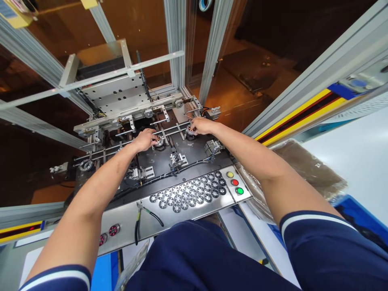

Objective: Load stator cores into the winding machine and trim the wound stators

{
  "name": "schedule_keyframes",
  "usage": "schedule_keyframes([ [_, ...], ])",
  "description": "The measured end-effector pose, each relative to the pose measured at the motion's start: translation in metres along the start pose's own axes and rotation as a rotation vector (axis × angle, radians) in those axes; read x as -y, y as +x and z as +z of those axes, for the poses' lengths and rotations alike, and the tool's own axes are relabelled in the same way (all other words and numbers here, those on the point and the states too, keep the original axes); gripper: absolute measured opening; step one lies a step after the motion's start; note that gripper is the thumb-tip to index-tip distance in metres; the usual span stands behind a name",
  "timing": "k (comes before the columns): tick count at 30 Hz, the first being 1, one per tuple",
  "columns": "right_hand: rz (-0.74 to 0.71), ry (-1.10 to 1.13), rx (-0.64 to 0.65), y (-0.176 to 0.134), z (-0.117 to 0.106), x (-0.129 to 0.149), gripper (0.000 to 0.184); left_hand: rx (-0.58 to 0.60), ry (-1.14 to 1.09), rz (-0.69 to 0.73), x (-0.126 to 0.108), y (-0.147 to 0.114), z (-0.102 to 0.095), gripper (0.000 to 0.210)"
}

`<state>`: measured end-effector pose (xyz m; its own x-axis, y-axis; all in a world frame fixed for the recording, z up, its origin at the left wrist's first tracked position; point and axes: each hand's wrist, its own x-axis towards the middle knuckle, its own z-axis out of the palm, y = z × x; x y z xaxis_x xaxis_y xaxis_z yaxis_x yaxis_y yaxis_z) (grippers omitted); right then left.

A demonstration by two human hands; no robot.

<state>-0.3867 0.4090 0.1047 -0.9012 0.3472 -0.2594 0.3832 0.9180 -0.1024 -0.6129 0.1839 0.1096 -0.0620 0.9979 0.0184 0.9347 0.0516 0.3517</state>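
Likely small, stiff, fairly dense: left hand (144, 139) fingers pinching a wound stator (159, 141), right hand (201, 125) pinching another stator (190, 130), both near black fixture plate (194, 151) far edge; best gripped by outer rim.

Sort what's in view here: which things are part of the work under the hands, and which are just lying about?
In hand:
- left hand on a round wound part in its fixture
- right hand on a second round part
- rows of similar round parts on the steel shelf

Lying about:
- pliers
- yellow, red and green buttons
- plastic-wrapped brown sheets
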Motion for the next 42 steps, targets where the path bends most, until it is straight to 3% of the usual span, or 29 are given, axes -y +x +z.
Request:
schedule_keyframes([
  [3, -0.01, -0.001, 0.007, 0.002, -0.001, -0.001, 0.027, -0.103, -0.054, 0.043, -0.021, -0.016, -0.012, 0.021],
  [6, -0.019, 0.003, 0.012, 0.004, -0.001, -0.001, 0.026, -0.219, -0.09, 0.088, -0.056, -0.05, -0.028, 0.019],
  [9, -0.021, 0.013, 0.011, 0.004, -0.001, -0.001, 0.026, -0.49, -0.152, 0.149, -0.098, -0.094, -0.04, 0.012],
  [11, -0.019, 0.019, 0.009, 0.003, -0.001, -0.001, 0.024, -0.679, -0.217, 0.16, -0.122, -0.119, -0.042, 0.023],
  [14, -0.022, 0.031, 0.011, 0.003, -0.001, -0.001, 0.022, -0.809, -0.35, 0.223, -0.143, -0.143, -0.042, 0.046],
  [18, -0.031, 0.05, 0.019, 0.003, -0.002, -0.002, 0.024, -0.881, -0.406, 0.311, -0.151, -0.157, -0.044, 0.068],
  [22, -0.027, 0.064, 0.023, 0.003, -0.002, -0.002, 0.026, -0.941, -0.427, 0.316, -0.157, -0.163, -0.048, 0.077],
  [32, -0.002, 0.091, 0.023, 0.005, 0.0, -0.005, 0.026, -0.988, -0.496, 0.121, -0.172, -0.172, -0.044, 0.068],
  [42, -0.027, 0.09, -0.004, 0.006, -0.001, -0.006, 0.023, -1.0, -0.581, 0.073, -0.17, -0.181, -0.039, 0.063],
])
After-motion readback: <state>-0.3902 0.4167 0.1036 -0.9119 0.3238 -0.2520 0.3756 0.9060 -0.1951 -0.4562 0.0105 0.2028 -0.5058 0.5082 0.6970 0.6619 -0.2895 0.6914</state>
